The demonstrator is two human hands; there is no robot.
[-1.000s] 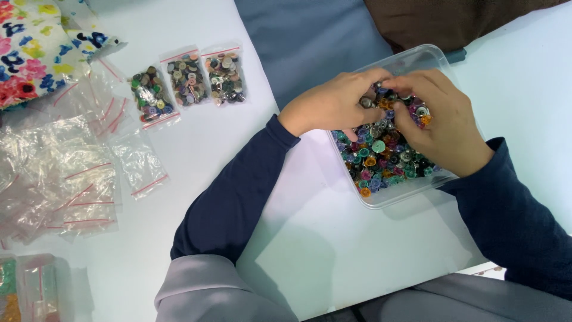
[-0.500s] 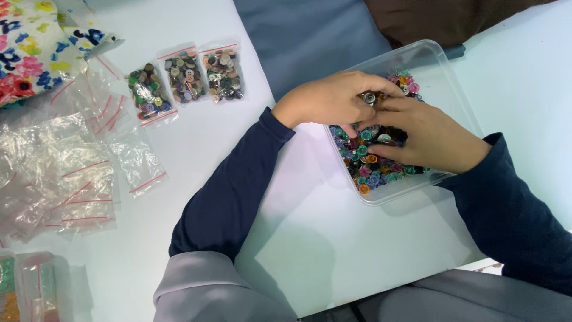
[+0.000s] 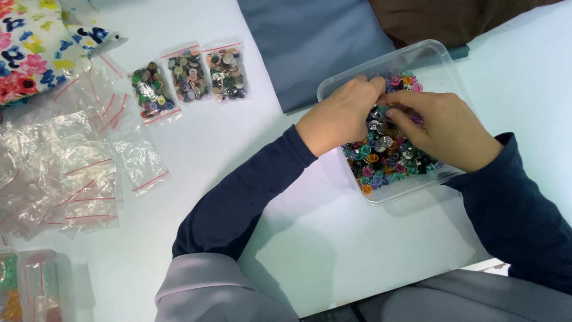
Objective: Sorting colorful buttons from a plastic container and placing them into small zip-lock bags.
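Both hands work inside a clear plastic container (image 3: pixel 444 65) that sits on the white table (image 3: pixel 333 238) and is filled with a heap of small multicoloured buttons (image 3: pixel 387 158). The left hand (image 3: pixel 338 114) rests over the container's near-left rim, its fingers curled and pinched together at the tips; it seems to be nipping a button, though the piece itself is too small to make out. The right hand (image 3: pixel 447 128) lies on the heap, fingers bent down into the buttons and meeting the left fingertips near the middle of the container; whether it grips anything cannot be told. Well to the left, three small filled zip bags of buttons (image 3: pixel 187 77) lie side by side, with a spread of empty clear zip bags (image 3: pixel 71 173) beyond them and a floral fabric (image 3: pixel 30 45) at the top-left corner. A grey-blue cloth (image 3: pixel 310 42) lies just behind the container.
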